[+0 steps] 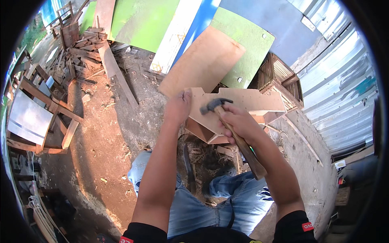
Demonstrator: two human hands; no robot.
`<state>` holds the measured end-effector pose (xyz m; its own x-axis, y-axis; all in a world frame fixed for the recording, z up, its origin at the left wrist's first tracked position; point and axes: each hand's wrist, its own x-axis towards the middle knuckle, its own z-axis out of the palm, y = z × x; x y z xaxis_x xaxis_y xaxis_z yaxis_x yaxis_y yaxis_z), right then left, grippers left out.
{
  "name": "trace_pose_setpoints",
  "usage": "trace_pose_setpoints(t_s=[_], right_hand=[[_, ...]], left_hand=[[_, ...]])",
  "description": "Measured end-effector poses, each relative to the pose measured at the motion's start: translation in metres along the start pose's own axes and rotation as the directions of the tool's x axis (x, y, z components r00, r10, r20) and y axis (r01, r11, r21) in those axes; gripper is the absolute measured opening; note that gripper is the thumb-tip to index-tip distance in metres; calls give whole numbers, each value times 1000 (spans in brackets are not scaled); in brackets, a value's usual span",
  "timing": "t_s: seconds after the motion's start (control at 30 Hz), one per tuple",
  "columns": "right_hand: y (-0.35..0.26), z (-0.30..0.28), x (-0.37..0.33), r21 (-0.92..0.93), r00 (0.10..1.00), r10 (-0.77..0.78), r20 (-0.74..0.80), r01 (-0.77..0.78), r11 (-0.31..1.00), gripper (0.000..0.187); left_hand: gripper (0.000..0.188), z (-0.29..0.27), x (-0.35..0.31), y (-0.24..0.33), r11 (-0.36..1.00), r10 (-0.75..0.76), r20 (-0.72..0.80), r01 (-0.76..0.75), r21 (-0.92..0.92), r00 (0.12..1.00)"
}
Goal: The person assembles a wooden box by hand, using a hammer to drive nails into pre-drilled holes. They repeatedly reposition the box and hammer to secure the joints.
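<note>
Bracing the wooden box (243, 99) over the floor (103, 139), fingers of the left hand (178, 107) pinching the box's far left corner, those of the right hand (240, 122) wrapped round the hammer (245, 155), should keep blows square.

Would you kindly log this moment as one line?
Left hand: holding plywood box | Right hand: gripping hammer | Nearby: plywood sheet, slatted crate
</note>
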<state>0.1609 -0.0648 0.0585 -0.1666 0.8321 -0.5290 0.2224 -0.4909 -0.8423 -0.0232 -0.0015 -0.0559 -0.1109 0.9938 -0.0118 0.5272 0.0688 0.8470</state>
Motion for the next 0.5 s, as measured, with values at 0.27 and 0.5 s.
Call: trace_pose_setpoints(t_s=[0.27, 0.5], right_hand=[[-1, -7, 1, 144, 992, -66, -110, 81, 986, 22], [-5, -1, 15, 28, 999, -44, -16, 44, 999, 27]], left_hand=[[48, -1, -1, -1, 999, 25, 16, -24, -47, 1000], [47, 0, -3, -2, 1000, 18, -12, -18, -23, 1000]])
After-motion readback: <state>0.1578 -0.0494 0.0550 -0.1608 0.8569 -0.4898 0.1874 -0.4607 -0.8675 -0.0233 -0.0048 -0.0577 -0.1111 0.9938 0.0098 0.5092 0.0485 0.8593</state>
